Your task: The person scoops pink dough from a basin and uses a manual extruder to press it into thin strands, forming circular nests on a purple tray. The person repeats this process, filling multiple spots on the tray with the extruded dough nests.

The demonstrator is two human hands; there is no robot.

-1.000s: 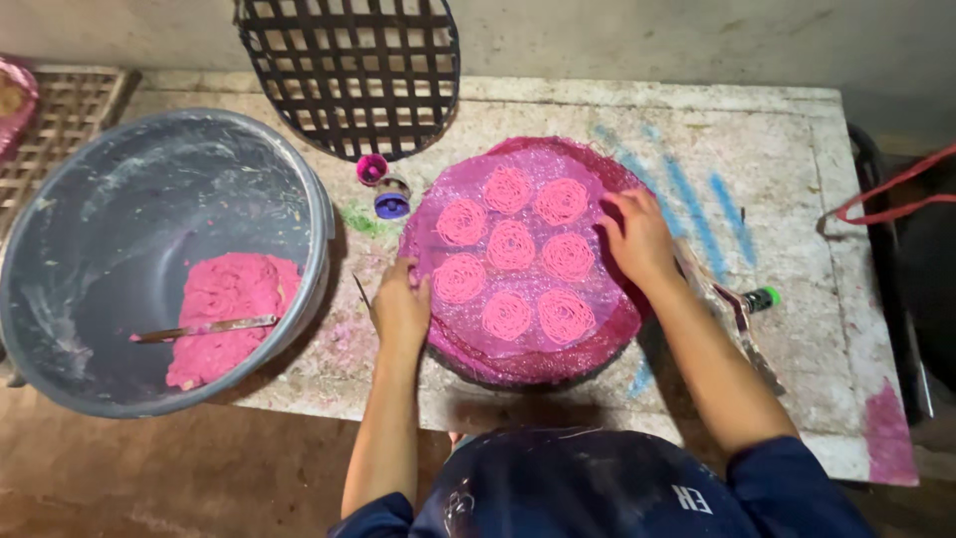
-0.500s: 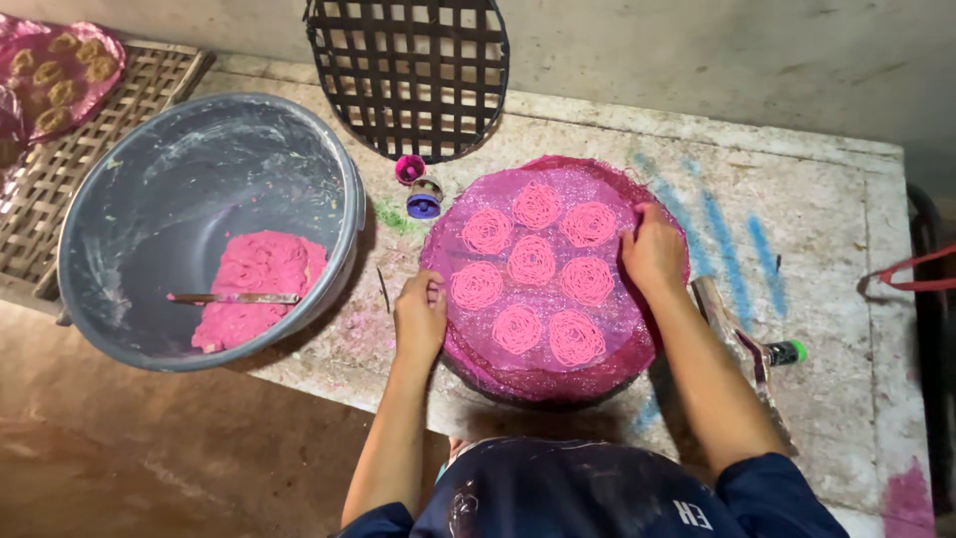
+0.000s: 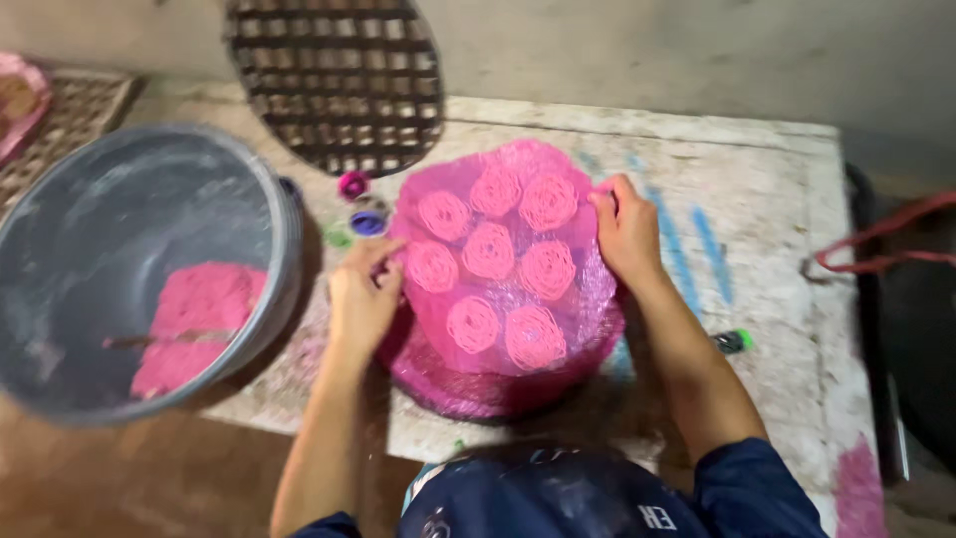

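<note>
Pink sheet of coiled noodle rounds, held at both edges

A pink plastic sheet (image 3: 498,269), loaded with seven pink coiled noodle rounds (image 3: 489,250), is seen tilted above a stack of pink sheets (image 3: 478,384) on the worn table (image 3: 777,199), its left and right edges being gripped.

One head camera looks steeply down from close above the table (image 3: 757,179) — hands and forearms fill the middle.

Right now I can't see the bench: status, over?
Left hand and right hand grip pink sheet edges. Seven pink coils on it. Grey basin close left.
</note>
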